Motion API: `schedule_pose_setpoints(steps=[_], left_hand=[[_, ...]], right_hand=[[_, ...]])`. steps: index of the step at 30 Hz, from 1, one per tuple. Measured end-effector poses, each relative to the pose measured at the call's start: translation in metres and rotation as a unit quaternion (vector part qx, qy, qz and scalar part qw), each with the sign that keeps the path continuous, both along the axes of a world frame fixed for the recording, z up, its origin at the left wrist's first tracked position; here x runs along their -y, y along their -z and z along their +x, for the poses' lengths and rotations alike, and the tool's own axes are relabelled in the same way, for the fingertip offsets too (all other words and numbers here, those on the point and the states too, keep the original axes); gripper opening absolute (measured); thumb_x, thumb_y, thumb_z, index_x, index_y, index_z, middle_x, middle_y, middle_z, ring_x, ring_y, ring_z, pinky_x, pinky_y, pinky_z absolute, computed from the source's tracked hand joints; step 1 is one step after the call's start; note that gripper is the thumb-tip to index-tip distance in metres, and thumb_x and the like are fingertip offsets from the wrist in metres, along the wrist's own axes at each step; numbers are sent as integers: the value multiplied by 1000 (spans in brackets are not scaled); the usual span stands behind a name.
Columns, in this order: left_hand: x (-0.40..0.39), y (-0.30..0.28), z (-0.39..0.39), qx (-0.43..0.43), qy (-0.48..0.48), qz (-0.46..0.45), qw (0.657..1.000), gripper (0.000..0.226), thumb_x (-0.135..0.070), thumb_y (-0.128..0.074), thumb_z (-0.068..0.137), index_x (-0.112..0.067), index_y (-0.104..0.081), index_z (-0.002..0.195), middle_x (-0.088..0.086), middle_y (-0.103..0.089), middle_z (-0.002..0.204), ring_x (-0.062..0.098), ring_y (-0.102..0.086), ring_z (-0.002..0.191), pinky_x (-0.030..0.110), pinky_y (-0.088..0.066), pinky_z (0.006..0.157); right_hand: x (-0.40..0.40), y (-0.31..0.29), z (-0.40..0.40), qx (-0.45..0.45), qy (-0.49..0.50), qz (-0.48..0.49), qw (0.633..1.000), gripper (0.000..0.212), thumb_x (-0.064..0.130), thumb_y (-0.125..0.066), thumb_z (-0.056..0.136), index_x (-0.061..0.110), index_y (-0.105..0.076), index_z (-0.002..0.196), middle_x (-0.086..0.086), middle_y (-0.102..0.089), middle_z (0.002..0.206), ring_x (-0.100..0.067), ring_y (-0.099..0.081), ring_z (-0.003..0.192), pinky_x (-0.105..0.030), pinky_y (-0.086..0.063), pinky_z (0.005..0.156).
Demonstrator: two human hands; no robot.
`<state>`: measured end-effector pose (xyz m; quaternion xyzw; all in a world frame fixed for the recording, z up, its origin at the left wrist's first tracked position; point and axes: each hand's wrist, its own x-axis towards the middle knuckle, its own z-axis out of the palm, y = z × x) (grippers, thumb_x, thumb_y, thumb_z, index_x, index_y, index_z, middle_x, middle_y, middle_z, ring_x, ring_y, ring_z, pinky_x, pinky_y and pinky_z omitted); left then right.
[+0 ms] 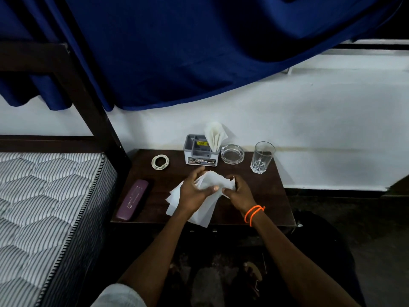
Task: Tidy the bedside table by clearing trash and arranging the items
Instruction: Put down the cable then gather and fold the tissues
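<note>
White paper tissues [201,212] lie bunched in the middle of the dark wooden bedside table [267,191]. My left hand [193,192] grips the crumpled upper part of them. My right hand [240,192], with an orange band at the wrist, pinches the same bunch from the right. At the back stand a grey organiser box [200,155] with a folded napkin [214,135] in it, a glass ashtray [232,154] and an upright drinking glass [262,157]. A coiled white cable [160,161] lies back left. A purple case [132,200] rests along the left edge.
A striped mattress [44,207] and dark bed frame [88,103] stand to the left of the table. A blue curtain [199,52] hangs above against the white wall. The floor to the right is dark.
</note>
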<state>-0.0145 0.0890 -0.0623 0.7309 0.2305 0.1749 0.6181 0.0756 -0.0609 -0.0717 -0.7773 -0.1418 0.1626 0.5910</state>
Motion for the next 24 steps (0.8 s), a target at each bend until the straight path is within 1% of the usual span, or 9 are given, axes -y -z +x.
schedule_pose_setpoints(steps=[2,4,6,8,11,15,18,21,24], left_hand=[[0,-1,4,21,-15,-13,1000,66,-17,-95,68,-20,-67,128,-12,-73,113,-4,-68,104,21,-56,91],[2,-7,6,58,-27,-41,997,47,-12,-90,74,-17,-74,117,-3,-78,110,12,-73,105,36,-59,94],[5,-15,8,79,-31,-53,995,35,-9,-87,78,-18,-77,110,-2,-79,107,14,-74,104,34,-59,92],[6,-17,9,80,-26,-66,994,38,-7,-87,78,-16,-76,114,-3,-79,107,12,-74,103,26,-59,89],[2,-9,6,60,-65,-66,994,36,-12,-88,78,-17,-76,112,-4,-79,104,12,-75,100,31,-60,89],[-5,4,2,2,-121,-71,990,22,-17,-82,85,-20,-77,106,-8,-78,97,12,-75,93,42,-61,90],[-8,11,2,-38,-116,-94,988,24,-22,-81,87,-17,-77,110,-6,-77,99,18,-74,99,45,-60,93],[-8,16,2,-64,-108,-108,986,5,-23,-76,91,-27,-74,91,-7,-76,92,25,-73,101,49,-58,95],[-10,20,3,-111,-112,-144,977,12,-31,-70,95,-26,-71,84,-1,-76,96,28,-72,101,52,-57,95]], right_hand=[[-1,4,2,20,18,1,1000,26,-3,-69,83,7,-65,107,-5,-72,99,-19,-66,88,-32,-54,80],[-2,3,3,20,35,18,999,26,0,-68,88,6,-69,113,-7,-75,104,-20,-70,95,-36,-56,87],[-3,-1,3,-15,44,54,997,29,-1,-69,88,5,-70,116,-9,-75,107,-19,-72,97,-35,-59,85],[-3,-4,1,-49,34,76,995,34,-5,-70,85,9,-69,116,-7,-75,108,-17,-72,95,-30,-59,81],[-1,-2,0,-108,49,110,987,32,-4,-72,84,6,-67,114,-8,-75,106,-20,-72,94,-34,-60,80],[1,1,3,-120,96,117,981,7,10,-69,92,5,-68,95,-10,-73,93,-22,-66,84,-40,-55,78],[2,6,6,-98,107,74,987,17,10,-66,94,14,-64,77,-5,-64,80,-17,-56,78,-36,-48,73],[2,6,7,-114,132,62,983,20,6,-63,95,12,-65,76,-5,-64,77,-17,-56,76,-32,-47,70],[2,15,10,-158,132,27,978,24,11,-62,96,18,-68,75,-9,-69,80,-24,-63,77,-45,-56,76]])
